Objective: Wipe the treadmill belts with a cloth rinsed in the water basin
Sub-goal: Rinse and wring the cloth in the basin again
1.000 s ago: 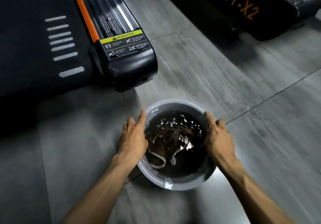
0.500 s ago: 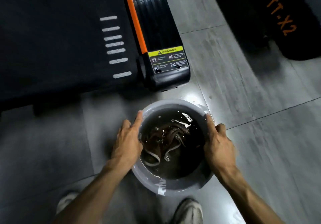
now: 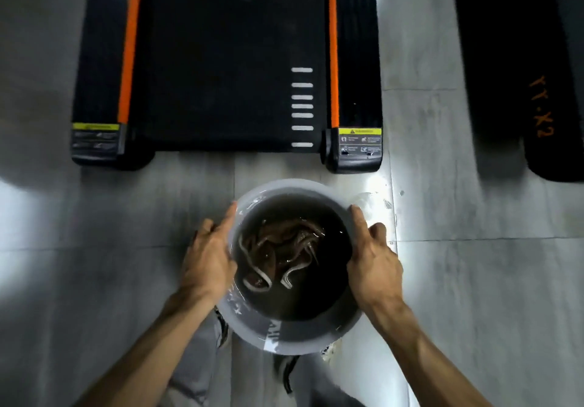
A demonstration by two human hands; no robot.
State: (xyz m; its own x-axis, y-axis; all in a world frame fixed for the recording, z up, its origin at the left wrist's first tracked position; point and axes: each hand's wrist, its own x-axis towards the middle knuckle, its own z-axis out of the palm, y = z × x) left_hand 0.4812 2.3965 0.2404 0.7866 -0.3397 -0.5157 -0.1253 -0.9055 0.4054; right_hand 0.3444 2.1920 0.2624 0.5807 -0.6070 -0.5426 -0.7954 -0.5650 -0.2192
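Grey basin [image 3: 294,340] gripped by both hands [image 3: 207,259] [image 3: 376,269]; treadmill [image 3: 227,59] just ahead, second treadmill [image 3: 521,59] right

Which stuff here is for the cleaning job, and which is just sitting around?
For the job:
- round grey plastic basin of dark water, held by left hand and right hand
- brown wet cloth soaking inside
- black treadmill belt

Just around:
- second black treadmill with orange lettering
- yellow warning sticker

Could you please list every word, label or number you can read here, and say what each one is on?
"X2", after blurred orange letters: second treadmill on the right.
Yellow warning sticker, right rail end: a warning triangle shows; text too small.
Left rail sticker: blurred.
Basin marking: unreadable.
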